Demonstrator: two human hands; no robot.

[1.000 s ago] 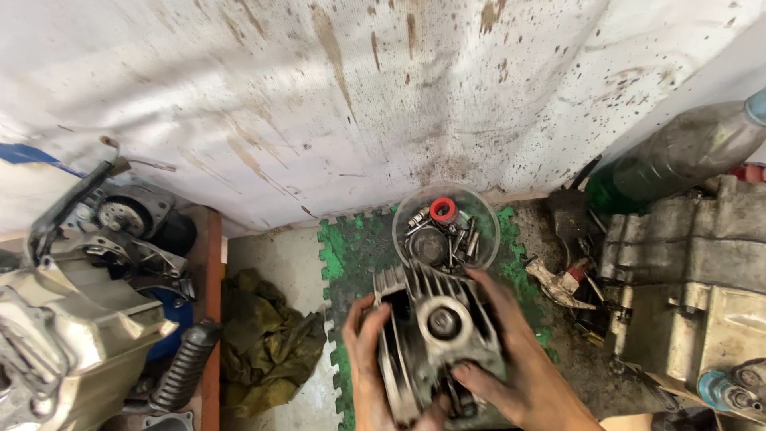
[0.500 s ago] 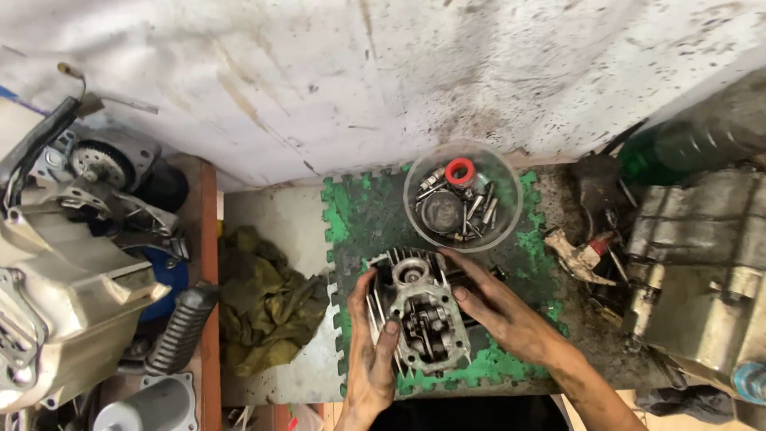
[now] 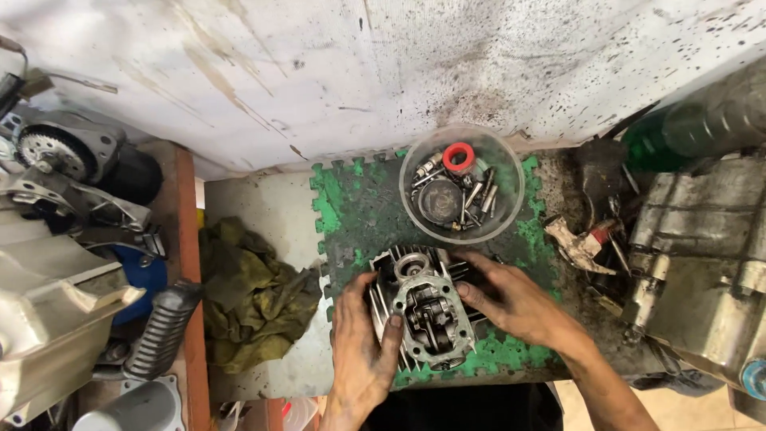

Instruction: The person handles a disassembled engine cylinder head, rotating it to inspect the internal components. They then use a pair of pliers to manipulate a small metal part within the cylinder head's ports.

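A finned metal cylinder head [image 3: 424,313] lies on a green foam mat [image 3: 351,215], open side up, with its rocker parts showing. My left hand [image 3: 361,351] grips its left side, thumb over the front edge. My right hand [image 3: 511,299] holds its right side, fingers spread over the fins. Both hands are black with grease. Just beyond the head stands a clear plastic bowl [image 3: 461,231] with several bolts, small metal parts and a red ring [image 3: 458,156].
A dirty olive rag [image 3: 251,295] lies left of the mat. An engine case [image 3: 706,263] and a green bottle [image 3: 678,128] crowd the right side. More engine parts [image 3: 56,239] and a ribbed black footpeg [image 3: 159,331] sit at the left. A stained white wall [image 3: 359,72] rises behind.
The cylinder head has been turned and lowered from a tilted, lifted pose until it lies flat on the mat. Both hands have stayed on it. The view has shifted downward.
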